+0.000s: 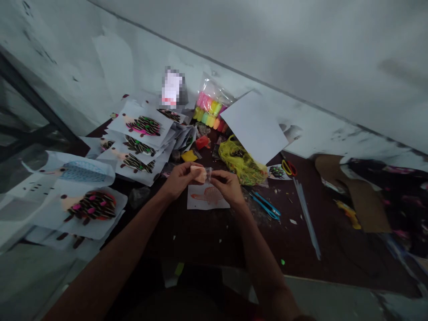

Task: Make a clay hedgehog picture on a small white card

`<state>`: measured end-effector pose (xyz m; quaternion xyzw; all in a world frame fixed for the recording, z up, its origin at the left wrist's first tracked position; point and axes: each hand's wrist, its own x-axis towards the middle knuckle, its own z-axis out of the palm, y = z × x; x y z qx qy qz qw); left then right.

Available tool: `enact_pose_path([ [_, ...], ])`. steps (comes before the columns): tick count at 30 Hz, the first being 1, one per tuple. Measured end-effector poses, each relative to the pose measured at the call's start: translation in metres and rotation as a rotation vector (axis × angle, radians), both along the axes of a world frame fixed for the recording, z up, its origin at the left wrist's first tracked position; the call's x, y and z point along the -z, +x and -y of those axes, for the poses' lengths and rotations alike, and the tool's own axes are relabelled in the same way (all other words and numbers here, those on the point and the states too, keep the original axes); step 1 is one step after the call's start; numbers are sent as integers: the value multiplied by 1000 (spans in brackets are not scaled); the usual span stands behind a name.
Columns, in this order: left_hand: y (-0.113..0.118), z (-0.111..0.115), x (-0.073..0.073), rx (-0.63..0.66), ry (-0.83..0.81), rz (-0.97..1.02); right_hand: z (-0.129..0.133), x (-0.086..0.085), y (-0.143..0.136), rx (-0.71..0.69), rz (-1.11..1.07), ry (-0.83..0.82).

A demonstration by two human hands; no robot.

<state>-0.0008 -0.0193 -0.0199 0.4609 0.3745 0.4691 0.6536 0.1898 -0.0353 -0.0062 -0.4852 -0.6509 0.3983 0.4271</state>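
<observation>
My left hand (178, 180) is closed around a peach-coloured block of modelling clay (199, 175), held up over the table. Clear plastic wrapping (208, 173) hangs at the block's right side, and my right hand (230, 184) pinches it between thumb and fingers. Below both hands lies a small white sheet (195, 205) bearing an orange-brown animal shape (211, 196). Part of that shape is hidden by the hands.
Paper hedgehogs (137, 162) are piled at the left. Behind stand a bag of colourful clay (210, 111) and a yellow-green plastic bag (245, 167). Rightward lie blue scissors (265, 205), red-yellow scissors (288, 167), glue sticks (306, 218) and a yellow glue gun (349, 214).
</observation>
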Motion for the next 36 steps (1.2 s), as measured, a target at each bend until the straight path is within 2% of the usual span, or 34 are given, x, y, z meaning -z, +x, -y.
enact_pose_path([
  [5, 0, 0, 0, 16, 70, -72, 1, 0, -1, 18, 42, 99],
  [8, 2, 1, 0, 15, 62, -99, 4, -3, -4, 34, 153, 128],
  [14, 4, 7, -5, 32, 81, -191, 8, -8, -9, -37, 361, 182],
  [19, 4, 7, -8, 16, 103, -175, 11, -8, -14, 51, 394, 233],
  [22, 4, 5, -8, 22, 94, -160, 12, -9, -15, 50, 415, 279],
  [25, 4, 4, -8, 28, 80, -147, 12, -7, -17, 66, 335, 325],
  [28, 5, 4, -10, 16, 63, -94, 13, -5, -17, 141, 247, 344],
  [31, 5, 4, -13, 69, 30, -27, 13, -6, -16, 208, 226, 342],
  [36, 3, 4, -12, 130, -39, -29, 13, -9, -11, 79, 300, 305],
])
